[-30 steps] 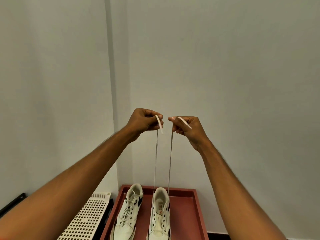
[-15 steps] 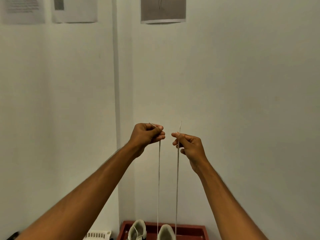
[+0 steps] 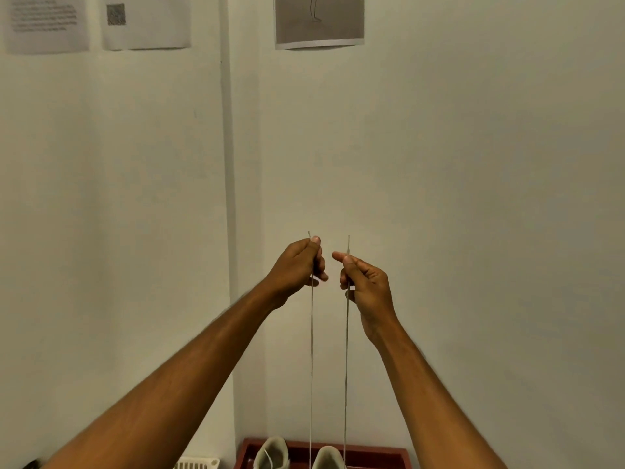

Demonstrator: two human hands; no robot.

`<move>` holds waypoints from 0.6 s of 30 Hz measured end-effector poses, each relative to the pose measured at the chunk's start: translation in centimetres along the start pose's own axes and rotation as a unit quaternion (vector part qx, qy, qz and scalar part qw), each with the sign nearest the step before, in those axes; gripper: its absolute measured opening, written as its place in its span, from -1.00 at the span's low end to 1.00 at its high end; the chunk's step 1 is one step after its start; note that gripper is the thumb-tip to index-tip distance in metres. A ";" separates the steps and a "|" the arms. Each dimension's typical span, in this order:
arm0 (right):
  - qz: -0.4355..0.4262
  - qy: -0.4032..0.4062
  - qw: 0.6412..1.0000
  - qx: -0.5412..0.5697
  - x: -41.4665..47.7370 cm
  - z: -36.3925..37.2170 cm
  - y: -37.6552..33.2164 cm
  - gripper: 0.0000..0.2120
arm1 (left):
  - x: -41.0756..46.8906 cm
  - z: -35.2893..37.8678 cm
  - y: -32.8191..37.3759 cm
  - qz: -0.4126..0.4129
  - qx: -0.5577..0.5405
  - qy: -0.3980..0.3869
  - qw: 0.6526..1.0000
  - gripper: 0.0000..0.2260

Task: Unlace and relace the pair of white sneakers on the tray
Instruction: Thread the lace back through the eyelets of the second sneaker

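Two strands of one shoelace (image 3: 311,367) run taut and upright, one to each raised hand. The left hand (image 3: 297,265) has its grip pinched on the left strand. The right hand (image 3: 367,282) has its grip pinched on the other strand, whose tip pokes out above. The hands are near each other but apart, in front of a pale wall corner (image 3: 228,164).

At the bottom edge a red tray (image 3: 372,451) sits against the wall and holds the toes of the left-hand sneaker (image 3: 272,453) and the right-hand sneaker (image 3: 327,458). The strands drop to either side of the right-hand one. What the tray rests on is cut off. A white slotted basket (image 3: 198,463) sits just left of it. Three printed sheets (image 3: 147,20) hang high on the wall.
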State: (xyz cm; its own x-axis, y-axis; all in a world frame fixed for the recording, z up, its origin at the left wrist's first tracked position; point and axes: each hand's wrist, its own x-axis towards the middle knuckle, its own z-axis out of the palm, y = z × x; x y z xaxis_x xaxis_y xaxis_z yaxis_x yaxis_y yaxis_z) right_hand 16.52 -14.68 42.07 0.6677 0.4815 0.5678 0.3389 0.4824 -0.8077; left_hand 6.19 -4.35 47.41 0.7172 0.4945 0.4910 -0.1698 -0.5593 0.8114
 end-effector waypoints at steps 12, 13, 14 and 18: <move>0.088 0.071 0.977 0.180 0.4 -0.5 -0.3 -0.80 | 0.2 1.2 -0.6 -0.002 -0.083 0.066 0.994 -0.65; 0.086 0.071 0.978 0.176 0.5 -0.5 -0.2 -0.79 | 0.1 1.3 -0.6 -0.005 -0.098 0.067 0.993 -0.66; 0.081 0.067 0.979 0.172 0.4 -0.5 -0.1 -0.77 | 0.0 1.4 -0.6 -0.008 -0.106 0.071 0.992 -0.67; 0.069 0.051 0.985 0.149 0.4 0.1 0.0 -0.73 | -0.1 1.2 -0.8 -0.015 -0.113 0.069 0.991 -0.70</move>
State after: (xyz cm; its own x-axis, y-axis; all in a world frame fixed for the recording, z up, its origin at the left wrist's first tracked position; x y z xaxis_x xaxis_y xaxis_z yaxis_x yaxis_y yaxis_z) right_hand 16.75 -14.42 42.29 0.7622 0.4890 0.4241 0.0407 0.6178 -0.7853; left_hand 7.10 -4.72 46.33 0.6276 0.6044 0.4908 -0.3080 -0.3863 0.8694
